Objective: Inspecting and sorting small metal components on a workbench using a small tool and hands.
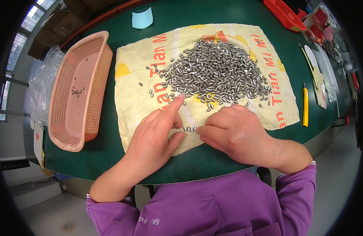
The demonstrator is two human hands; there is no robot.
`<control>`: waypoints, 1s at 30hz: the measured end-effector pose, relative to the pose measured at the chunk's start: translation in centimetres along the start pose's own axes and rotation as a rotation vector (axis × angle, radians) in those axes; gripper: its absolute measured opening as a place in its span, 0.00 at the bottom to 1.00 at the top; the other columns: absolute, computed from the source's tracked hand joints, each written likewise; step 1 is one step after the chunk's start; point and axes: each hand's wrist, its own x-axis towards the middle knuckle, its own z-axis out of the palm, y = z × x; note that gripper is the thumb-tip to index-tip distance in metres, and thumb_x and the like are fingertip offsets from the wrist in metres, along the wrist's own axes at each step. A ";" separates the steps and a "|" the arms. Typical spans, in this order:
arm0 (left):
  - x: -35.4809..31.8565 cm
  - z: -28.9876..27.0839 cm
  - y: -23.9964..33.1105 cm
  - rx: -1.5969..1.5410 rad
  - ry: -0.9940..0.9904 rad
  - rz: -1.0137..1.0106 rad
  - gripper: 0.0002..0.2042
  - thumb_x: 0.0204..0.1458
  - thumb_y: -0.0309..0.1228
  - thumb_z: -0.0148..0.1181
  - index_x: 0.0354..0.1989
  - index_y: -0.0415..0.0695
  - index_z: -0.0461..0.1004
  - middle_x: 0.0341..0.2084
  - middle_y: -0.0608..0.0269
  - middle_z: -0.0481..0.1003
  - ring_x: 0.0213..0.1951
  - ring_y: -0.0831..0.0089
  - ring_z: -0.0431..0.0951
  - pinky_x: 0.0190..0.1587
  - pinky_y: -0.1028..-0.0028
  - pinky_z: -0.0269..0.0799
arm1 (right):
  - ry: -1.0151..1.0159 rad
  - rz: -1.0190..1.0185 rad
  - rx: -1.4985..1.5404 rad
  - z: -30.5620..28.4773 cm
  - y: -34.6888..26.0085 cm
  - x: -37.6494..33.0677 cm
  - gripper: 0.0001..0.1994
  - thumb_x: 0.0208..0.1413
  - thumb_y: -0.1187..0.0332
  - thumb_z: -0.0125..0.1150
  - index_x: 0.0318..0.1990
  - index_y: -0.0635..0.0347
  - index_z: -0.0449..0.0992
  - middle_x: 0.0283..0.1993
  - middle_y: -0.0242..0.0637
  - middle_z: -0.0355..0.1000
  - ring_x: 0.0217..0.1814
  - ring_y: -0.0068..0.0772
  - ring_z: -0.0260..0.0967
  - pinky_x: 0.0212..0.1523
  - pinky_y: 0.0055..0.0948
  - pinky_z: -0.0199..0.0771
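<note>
A big heap of small silvery metal pieces [217, 70] lies on a cream printed cloth sack [130, 98] spread over the green table. My left hand [156, 133] rests on the sack with its index finger stretched out, the tip touching pieces at the heap's near edge. My right hand [232, 131] lies beside it with fingers curled, the fingertips at a short row of metal pieces [190, 128] between the two hands.
A pink plastic mesh basket [63, 129] with a few metal pieces inside stands at the left. Clear plastic bags [41, 84] lie beyond it. A yellow utility knife [305, 106], a red tray [284, 13] and a pale blue paper [142, 19] sit around the table's edges.
</note>
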 end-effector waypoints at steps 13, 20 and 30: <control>0.0 0.4 -0.2 0.003 0.005 0.047 0.39 0.46 0.15 0.70 0.70 0.41 0.63 0.33 0.62 0.78 0.37 0.64 0.80 0.44 0.66 0.76 | -0.109 -0.044 -0.056 -0.6 0.0 0.2 0.13 0.50 0.66 0.72 0.45 0.52 0.84 0.37 0.27 0.72 0.40 0.30 0.71 0.40 0.33 0.68; 0.0 0.3 -0.2 0.042 0.016 0.087 0.38 0.47 0.16 0.70 0.70 0.41 0.63 0.32 0.63 0.79 0.37 0.64 0.81 0.42 0.67 0.76 | -0.096 -0.069 -0.031 -0.6 -0.1 0.3 0.13 0.50 0.67 0.61 0.44 0.57 0.83 0.34 0.28 0.67 0.41 0.29 0.68 0.40 0.31 0.66; -0.1 0.3 -0.2 -0.004 0.013 0.042 0.40 0.46 0.15 0.69 0.72 0.41 0.61 0.33 0.63 0.79 0.37 0.64 0.81 0.43 0.67 0.77 | -0.075 -0.075 -0.042 -0.3 -0.1 0.3 0.14 0.50 0.67 0.62 0.45 0.58 0.82 0.34 0.28 0.67 0.40 0.29 0.68 0.40 0.30 0.66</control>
